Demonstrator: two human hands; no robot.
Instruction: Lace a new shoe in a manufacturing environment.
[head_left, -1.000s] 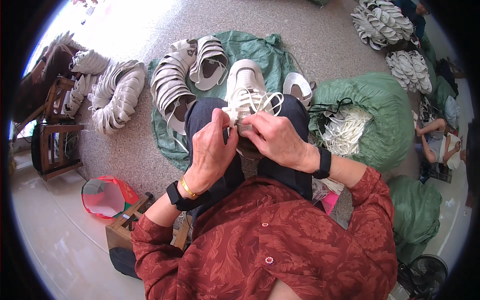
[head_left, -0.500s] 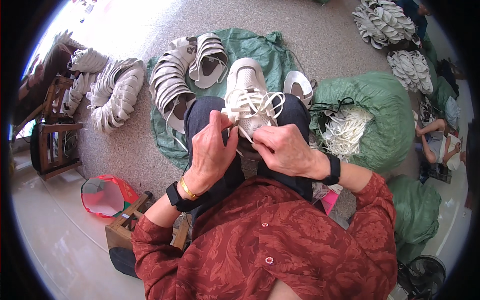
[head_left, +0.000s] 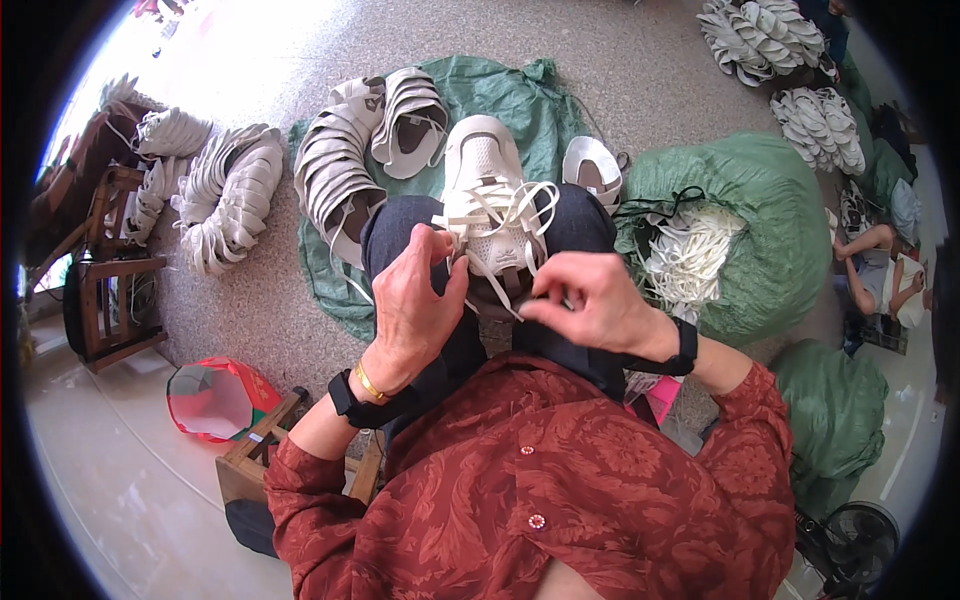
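Lacing, I'd judge: left hand (head_left: 408, 305) pinching the shoe (head_left: 483, 150)'s edge, right hand (head_left: 605, 305) the lace (head_left: 495, 283), which now wants drawing snug.

the shirt (head_left: 610, 480) is leaf-patterned red, shoe (head_left: 482, 155) off-white, sacks (head_left: 770, 210) green.

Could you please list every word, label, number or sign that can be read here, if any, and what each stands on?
No text can be read.
Shoe: any lettering on its tongue is too small.
Curved shoe stack: the dark mark near its far end is too small.
Wooden stool: its small pale patch is too blurred.
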